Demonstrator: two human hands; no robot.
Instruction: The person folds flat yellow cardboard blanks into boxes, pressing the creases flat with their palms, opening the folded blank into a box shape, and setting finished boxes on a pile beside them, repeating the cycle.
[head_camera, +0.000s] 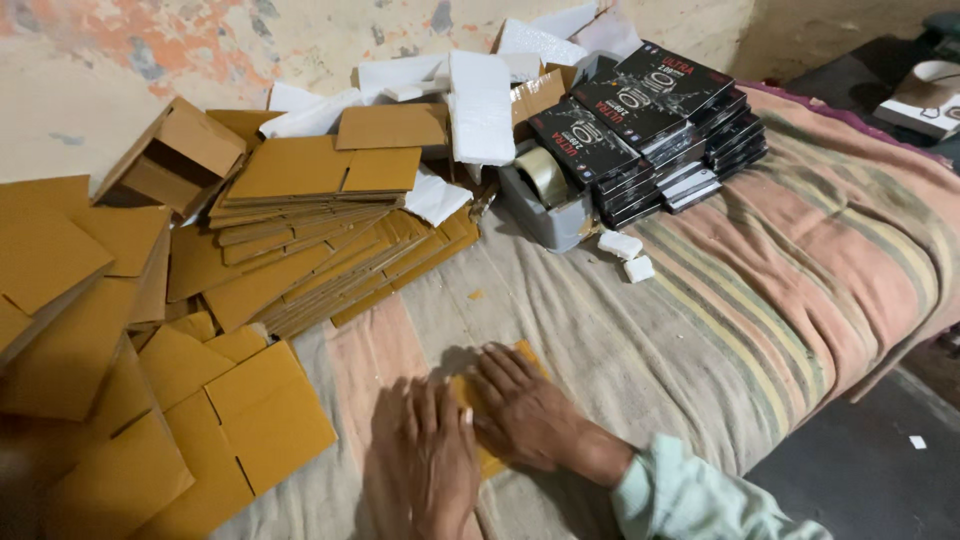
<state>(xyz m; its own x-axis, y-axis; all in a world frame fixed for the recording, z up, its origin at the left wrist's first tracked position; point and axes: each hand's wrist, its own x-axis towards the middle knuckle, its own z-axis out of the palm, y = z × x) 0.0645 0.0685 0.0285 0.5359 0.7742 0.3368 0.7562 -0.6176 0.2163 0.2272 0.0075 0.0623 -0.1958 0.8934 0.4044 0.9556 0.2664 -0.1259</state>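
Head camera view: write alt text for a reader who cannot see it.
Two bare hands, left hand and right hand, press flat on a small cardboard piece lying on a striped blanket. Flattened cardboard boxes are piled to the left, with stacked black product boxes, a tape dispenser and white foam pieces beyond.
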